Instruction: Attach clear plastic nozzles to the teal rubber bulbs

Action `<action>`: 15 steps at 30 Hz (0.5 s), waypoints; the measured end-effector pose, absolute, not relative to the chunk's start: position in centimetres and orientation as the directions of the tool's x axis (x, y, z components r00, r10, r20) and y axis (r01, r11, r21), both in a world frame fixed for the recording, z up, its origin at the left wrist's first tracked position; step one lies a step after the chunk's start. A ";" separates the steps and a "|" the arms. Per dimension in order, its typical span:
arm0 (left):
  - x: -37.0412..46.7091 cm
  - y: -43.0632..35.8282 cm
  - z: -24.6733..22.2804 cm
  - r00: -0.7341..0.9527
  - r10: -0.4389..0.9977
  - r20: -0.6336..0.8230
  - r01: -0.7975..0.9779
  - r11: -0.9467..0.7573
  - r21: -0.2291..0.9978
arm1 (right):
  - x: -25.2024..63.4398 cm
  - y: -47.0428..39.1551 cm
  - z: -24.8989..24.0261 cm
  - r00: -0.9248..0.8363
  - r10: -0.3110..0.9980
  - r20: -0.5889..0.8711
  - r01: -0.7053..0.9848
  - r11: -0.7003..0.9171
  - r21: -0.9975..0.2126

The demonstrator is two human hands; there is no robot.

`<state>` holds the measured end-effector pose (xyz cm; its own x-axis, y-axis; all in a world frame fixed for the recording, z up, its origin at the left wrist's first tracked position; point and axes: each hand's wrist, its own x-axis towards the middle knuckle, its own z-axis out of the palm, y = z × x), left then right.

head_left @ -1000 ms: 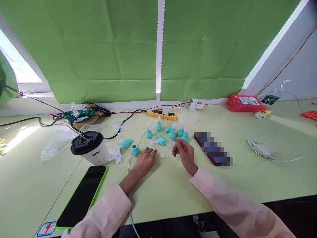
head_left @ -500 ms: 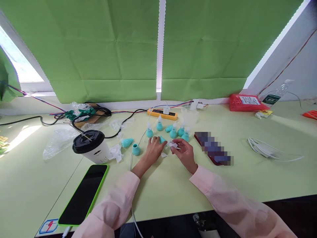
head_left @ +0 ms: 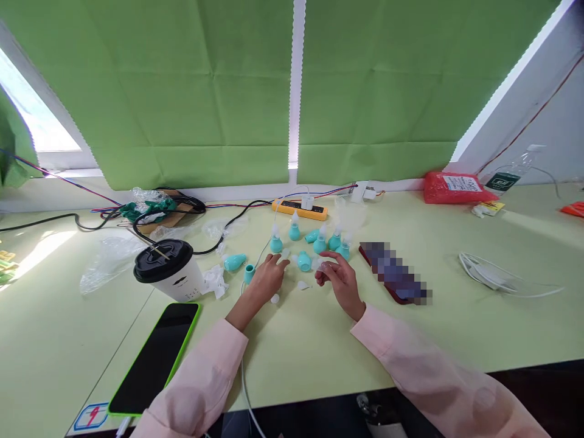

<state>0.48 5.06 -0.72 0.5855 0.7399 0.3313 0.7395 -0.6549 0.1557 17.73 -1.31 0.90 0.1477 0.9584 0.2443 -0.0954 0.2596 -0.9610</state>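
Observation:
My left hand (head_left: 269, 277) reaches over the table with its fingers bent around a small translucent nozzle (head_left: 285, 253). My right hand (head_left: 338, 280) is closed, thumb and fingers together, on a translucent white piece (head_left: 318, 263) whose exact shape is blurred. Between the hands a teal squeeze bulb (head_left: 304, 261) lies with its opening toward me. Beside my left wrist stands an open teal bulb (head_left: 249, 274). Another bulb (head_left: 235, 262) lies on its side at the left. Several bulbs with pale nozzles, such as one (head_left: 276, 243), stand behind. A small white piece (head_left: 303, 285) lies in front.
A lidded paper cup (head_left: 171, 271) and a green-edged phone (head_left: 155, 359) are at the left, near a crumpled tissue (head_left: 214, 281). On the right lie a dark red phone (head_left: 387, 274) and a white cable (head_left: 490, 274). A yellow power strip (head_left: 298, 210) sits at the back.
My left hand has moved left and back off the teal bulb between the hands, uncovering it. A small white disc now shows by my left wrist. My right hand has barely moved.

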 end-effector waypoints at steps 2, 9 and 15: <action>0.2 5.1 -1.1 0.595 0.739 0.315 0.738 -0.658 0.148 | 17.7 -1.3 0.9 0.129 0.962 0.241 -0.088 0.253 -0.964; 0.0 5.4 -1.2 0.581 0.743 0.333 0.735 -0.654 0.177 | 17.7 -1.2 0.5 0.111 0.962 0.248 -0.088 0.258 -0.962; 1.0 4.3 0.2 0.447 0.727 0.521 0.611 -0.674 0.415 | 17.7 -1.4 0.7 0.147 0.954 0.262 -0.095 0.277 -0.956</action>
<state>0.95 4.33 0.17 0.4474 0.7265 0.5215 0.6108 -0.6742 0.4153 17.75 -1.36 0.66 0.1468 0.9539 0.2619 -0.0947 0.2771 -0.9562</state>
